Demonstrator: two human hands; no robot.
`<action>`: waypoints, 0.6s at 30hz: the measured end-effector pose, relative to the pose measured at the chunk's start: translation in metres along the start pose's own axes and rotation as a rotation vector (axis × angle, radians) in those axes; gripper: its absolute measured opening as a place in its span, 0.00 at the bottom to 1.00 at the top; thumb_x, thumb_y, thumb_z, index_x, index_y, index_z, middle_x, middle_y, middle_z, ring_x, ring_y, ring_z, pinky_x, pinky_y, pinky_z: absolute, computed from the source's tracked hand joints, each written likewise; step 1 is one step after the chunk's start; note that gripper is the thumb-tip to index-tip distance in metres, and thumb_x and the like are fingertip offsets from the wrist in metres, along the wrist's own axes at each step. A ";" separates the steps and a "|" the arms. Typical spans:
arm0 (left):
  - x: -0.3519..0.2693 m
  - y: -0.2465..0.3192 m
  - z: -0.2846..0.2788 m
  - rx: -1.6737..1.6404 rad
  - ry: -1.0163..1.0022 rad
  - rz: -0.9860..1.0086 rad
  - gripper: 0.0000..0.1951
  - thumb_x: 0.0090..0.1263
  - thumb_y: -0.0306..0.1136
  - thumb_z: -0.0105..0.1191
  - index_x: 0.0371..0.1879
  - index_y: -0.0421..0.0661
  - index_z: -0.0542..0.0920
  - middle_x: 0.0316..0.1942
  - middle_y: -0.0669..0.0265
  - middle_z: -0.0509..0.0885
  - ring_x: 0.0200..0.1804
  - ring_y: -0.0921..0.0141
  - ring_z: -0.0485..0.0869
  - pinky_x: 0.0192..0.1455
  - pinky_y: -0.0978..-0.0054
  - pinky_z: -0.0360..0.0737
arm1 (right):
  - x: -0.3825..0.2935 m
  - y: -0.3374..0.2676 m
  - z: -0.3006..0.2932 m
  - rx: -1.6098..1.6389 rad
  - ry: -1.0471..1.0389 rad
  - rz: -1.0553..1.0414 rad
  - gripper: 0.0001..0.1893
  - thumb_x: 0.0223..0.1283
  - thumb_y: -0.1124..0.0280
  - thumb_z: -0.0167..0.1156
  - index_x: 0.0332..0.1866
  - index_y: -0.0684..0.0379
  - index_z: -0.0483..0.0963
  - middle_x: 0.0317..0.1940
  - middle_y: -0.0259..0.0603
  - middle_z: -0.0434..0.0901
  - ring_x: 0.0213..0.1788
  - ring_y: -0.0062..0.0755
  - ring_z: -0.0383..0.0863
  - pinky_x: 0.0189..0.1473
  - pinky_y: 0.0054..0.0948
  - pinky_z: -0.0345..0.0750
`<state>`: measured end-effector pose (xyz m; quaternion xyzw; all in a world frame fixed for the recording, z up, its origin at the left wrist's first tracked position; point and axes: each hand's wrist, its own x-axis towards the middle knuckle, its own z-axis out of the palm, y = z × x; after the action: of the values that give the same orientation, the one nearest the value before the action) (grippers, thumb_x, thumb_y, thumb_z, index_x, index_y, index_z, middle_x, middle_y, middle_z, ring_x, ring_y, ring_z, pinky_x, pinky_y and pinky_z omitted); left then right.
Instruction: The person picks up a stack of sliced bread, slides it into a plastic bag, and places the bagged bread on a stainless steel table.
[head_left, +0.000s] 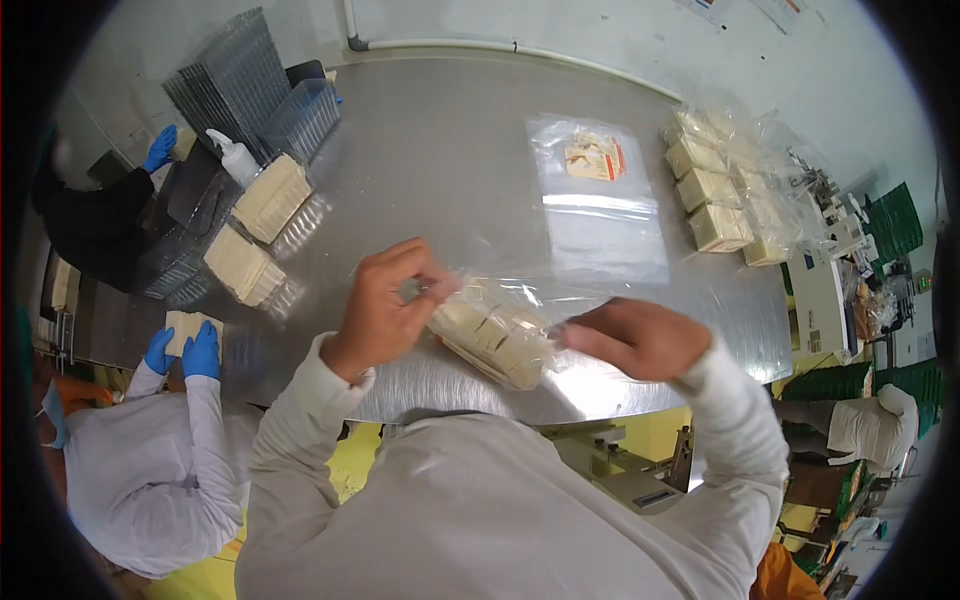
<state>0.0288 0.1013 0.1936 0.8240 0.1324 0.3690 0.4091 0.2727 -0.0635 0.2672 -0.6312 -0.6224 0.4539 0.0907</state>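
Close to the table's front edge lies a clear plastic bag (574, 289) around pale, layered food pieces (491, 337). My left hand (394, 307) pinches the film at the bag's left side, thumb against forefinger. At its right side, my right hand (637, 337) grips the film, and that hand is slightly blurred. A strip with some red shows along the lower edge of the pack. Beyond the bag is a pile of flat, clear bags (604, 240), with several printed labels (594, 156) lying on top.
Several filled bags (709, 187) stand in rows at the right of the steel table (442, 150). To the left are two pale stacks (271, 199) on clear trays, nested trays (229, 82) and a spray bottle (238, 159). Blue-gloved co-worker hands (201, 351) hold a pale block.
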 end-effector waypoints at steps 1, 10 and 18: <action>-0.010 -0.011 -0.002 -0.058 0.050 -0.087 0.04 0.60 0.17 0.61 0.27 0.38 0.79 0.26 0.63 0.76 0.29 0.72 0.75 0.34 0.74 0.73 | -0.013 0.006 -0.006 -0.228 0.057 -0.214 0.33 0.72 0.41 0.47 0.57 0.63 0.78 0.35 0.50 0.86 0.45 0.55 0.83 0.54 0.41 0.75; -0.055 0.011 -0.013 -0.737 0.286 0.048 0.07 0.63 0.21 0.60 0.35 0.42 0.75 0.33 0.65 0.76 0.34 0.73 0.74 0.38 0.75 0.72 | -0.098 0.023 0.037 0.004 1.560 -0.744 0.09 0.59 0.83 0.50 0.41 0.61 0.74 0.31 0.45 0.80 0.40 0.36 0.80 0.64 0.54 0.68; -0.141 -0.134 0.039 -0.335 0.073 -0.924 0.10 0.76 0.32 0.48 0.38 0.40 0.80 0.30 0.65 0.82 0.36 0.71 0.81 0.42 0.74 0.75 | 0.047 0.255 0.200 0.733 0.921 0.248 0.16 0.69 0.62 0.56 0.50 0.63 0.80 0.40 0.43 0.83 0.43 0.35 0.82 0.48 0.31 0.79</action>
<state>-0.0298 0.0901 0.0046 0.5885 0.4373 0.1938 0.6519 0.3065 -0.1663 -0.0421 -0.7584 -0.2436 0.3258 0.5092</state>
